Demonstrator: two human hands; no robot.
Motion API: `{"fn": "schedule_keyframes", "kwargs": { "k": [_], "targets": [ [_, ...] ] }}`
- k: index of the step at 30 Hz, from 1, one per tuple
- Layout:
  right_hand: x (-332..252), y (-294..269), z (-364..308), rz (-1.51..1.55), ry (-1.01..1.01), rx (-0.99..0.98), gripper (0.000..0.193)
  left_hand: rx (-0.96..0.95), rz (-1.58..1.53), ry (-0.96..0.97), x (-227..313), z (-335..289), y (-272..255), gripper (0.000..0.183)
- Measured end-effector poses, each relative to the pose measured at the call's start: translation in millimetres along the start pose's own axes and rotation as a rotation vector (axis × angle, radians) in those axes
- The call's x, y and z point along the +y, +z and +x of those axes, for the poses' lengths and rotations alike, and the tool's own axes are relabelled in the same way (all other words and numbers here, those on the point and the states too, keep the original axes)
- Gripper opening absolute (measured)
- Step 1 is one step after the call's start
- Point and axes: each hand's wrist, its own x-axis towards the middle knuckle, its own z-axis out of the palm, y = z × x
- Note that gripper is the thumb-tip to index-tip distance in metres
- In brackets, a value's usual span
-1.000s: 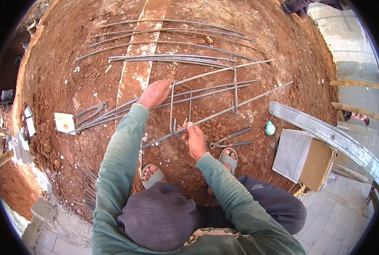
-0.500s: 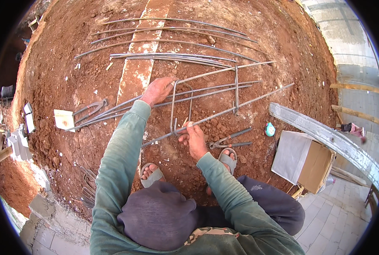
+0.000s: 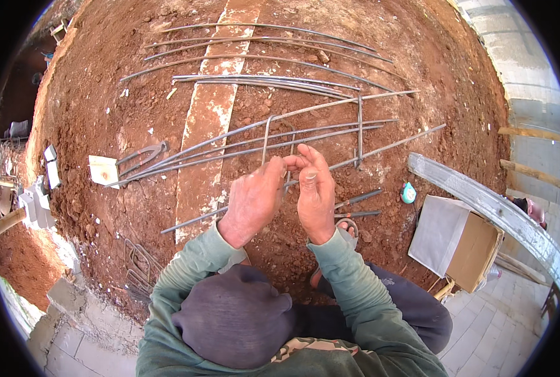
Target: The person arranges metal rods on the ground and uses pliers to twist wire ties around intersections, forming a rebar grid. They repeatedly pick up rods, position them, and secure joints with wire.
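Observation:
My left hand (image 3: 255, 196) and my right hand (image 3: 316, 198) meet above the near side of a rebar frame. Their fingertips are drawn together, and whatever small thing they pinch cannot be made out. Beneath them runs the near rebar rod (image 3: 390, 149), partly hidden by the hands. A bent steel stirrup (image 3: 267, 139) stands around the rods just beyond my left hand. Another stirrup (image 3: 360, 129) stands farther right, reaching from the upper rod to the near one. Two inner rods (image 3: 230, 149) lie between, converging toward the left.
Loose rebar rods (image 3: 274, 58) lie beyond on red soil. Pincers (image 3: 145, 152) rest by a wooden block (image 3: 103, 170) at left; another long-handled tool (image 3: 358, 206) lies right of my hands. Nearby are a tape measure (image 3: 408, 193), a cardboard box (image 3: 440, 235), a metal beam (image 3: 481, 201) and spare stirrups (image 3: 138, 264).
My left hand has let go of the upper rod and come back toward me. My right hand has left the near rod and risen to meet it.

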Motion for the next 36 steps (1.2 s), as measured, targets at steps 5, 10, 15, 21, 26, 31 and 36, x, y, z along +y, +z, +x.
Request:
{"fn": "schedule_keyframes", "kwargs": {
  "k": [5,10,15,21,26,31,36],
  "targets": [
    [-53.3,-18.1,25.2,0.043,0.412,-0.228,0.027,-0.445,-0.102,0.028,11.8,-40.6,35.7,0.02],
    [-37.7,-31.4,19.0,-0.945,-0.281,-0.358,0.038,-0.567,-0.201,-0.019,4.6,-68.2,52.9,0.024],
    [-18.6,-42.1,4.3,-0.751,0.288,-0.655,0.023,-0.705,-0.065,-0.02,2.2,-72.4,63.2,0.033],
    [-23.6,-52.9,15.3,-0.246,0.548,-0.641,0.015,-0.341,-0.646,-0.065,-4.4,-61.5,56.4,0.049],
    [-21.1,-53.0,3.3,-0.223,0.543,-0.705,0.017,-0.069,-1.17,-0.272,-13.3,-41.5,53.1,0.036],
    [-20.5,-91.0,9.5,-0.36,0.516,-0.604,0.03,-0.061,-1.441,-0.318,-37.6,-17.8,21.2,0.027],
    [-37.7,-175.4,49.1,-0.969,0.198,-0.842,0.02,-0.358,-0.617,-0.225,-90.2,0.2,-33.3,0.025]
  ]
}}
